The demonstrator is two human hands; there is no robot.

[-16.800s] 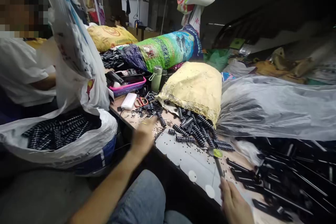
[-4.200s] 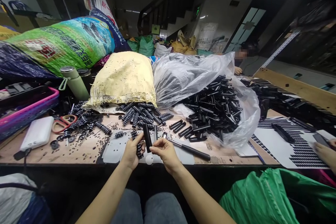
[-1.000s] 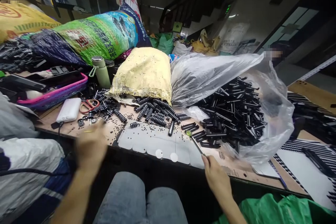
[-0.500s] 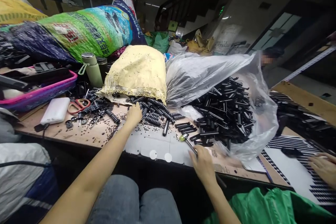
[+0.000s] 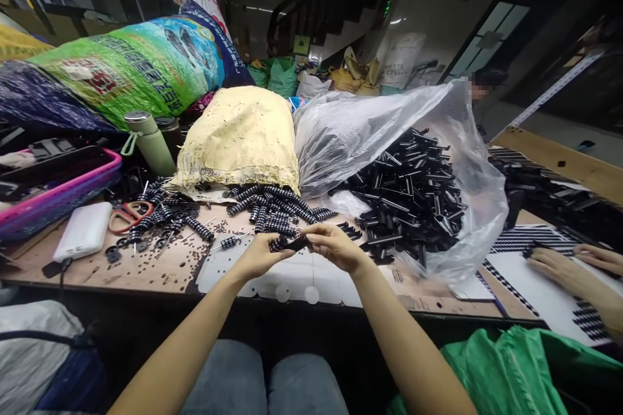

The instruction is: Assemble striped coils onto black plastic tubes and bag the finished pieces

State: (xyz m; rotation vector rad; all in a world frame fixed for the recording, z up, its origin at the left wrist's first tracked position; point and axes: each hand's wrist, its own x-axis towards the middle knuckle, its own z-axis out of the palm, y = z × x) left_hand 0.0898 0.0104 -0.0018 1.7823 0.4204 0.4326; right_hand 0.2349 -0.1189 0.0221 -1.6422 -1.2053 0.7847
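My left hand (image 5: 256, 258) and my right hand (image 5: 335, 248) meet over the front of the table. Between them is a small dark black piece (image 5: 296, 244), gripped by the fingers of both. A black-and-white ribbed roller (image 5: 278, 243) shows at the left fingertips; whether it is joined to the black piece I cannot tell. Just left of my left hand, a metal pin with ribbed rings (image 5: 228, 242) lies on the white sheet (image 5: 219, 272). Behind both hands, ribbed rollers (image 5: 272, 198) spill from the mouth of a cream sack (image 5: 238, 136).
A clear plastic bag (image 5: 474, 220) holds many black parts (image 5: 409, 194). Leftward are red-handled scissors (image 5: 130, 216), a white power bank (image 5: 82, 231), a pink basket (image 5: 104, 172) and a green flask (image 5: 150, 142). At right, another person's hands (image 5: 559, 269) work over striped sheets.
My left hand has drawn back from the rollers. My right hand no longer holds the hammer-like tool and has come up to meet it at a black piece. The view has shifted slightly.
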